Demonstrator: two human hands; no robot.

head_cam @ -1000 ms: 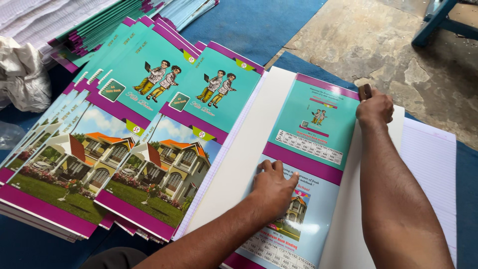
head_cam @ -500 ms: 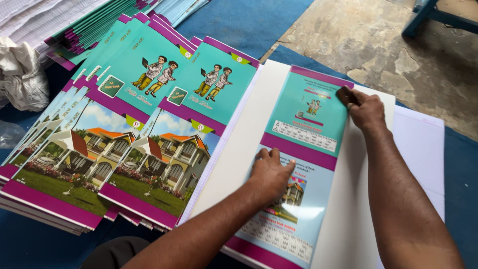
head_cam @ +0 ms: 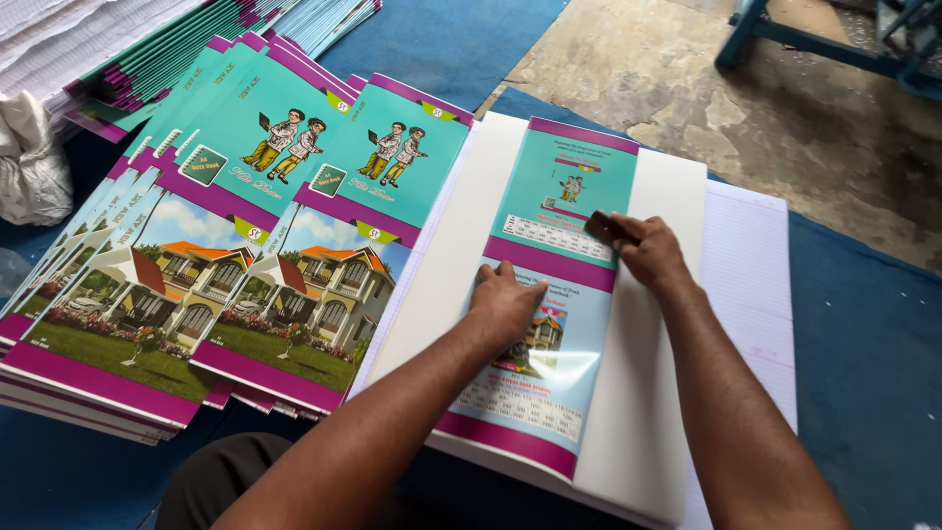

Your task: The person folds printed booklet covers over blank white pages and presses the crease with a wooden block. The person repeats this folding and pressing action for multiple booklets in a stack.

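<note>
A glossy teal and magenta printed cover sheet (head_cam: 559, 196) lies folded over a white stack of paper (head_cam: 667, 294). My left hand (head_cam: 505, 304) presses flat on the lower half of that cover, fingers spread. My right hand (head_cam: 648, 250) holds a small dark block (head_cam: 601, 228) against the cover's middle, close to the magenta band. Both forearms reach in from the bottom of the view.
Fanned stacks of finished notebook covers (head_cam: 245, 255) with house and cartoon pictures lie to the left. More stacked books (head_cam: 167, 49) sit at the top left, beside a white cloth bundle (head_cam: 34, 167). A ruled paper pile (head_cam: 751, 285), blue mat (head_cam: 863, 344), concrete floor (head_cam: 706, 69) and blue furniture legs (head_cam: 785, 34) lie right.
My right hand has drawn the dark block down the cover from its far top corner to near the middle. My left hand has stayed pressed on the lower half.
</note>
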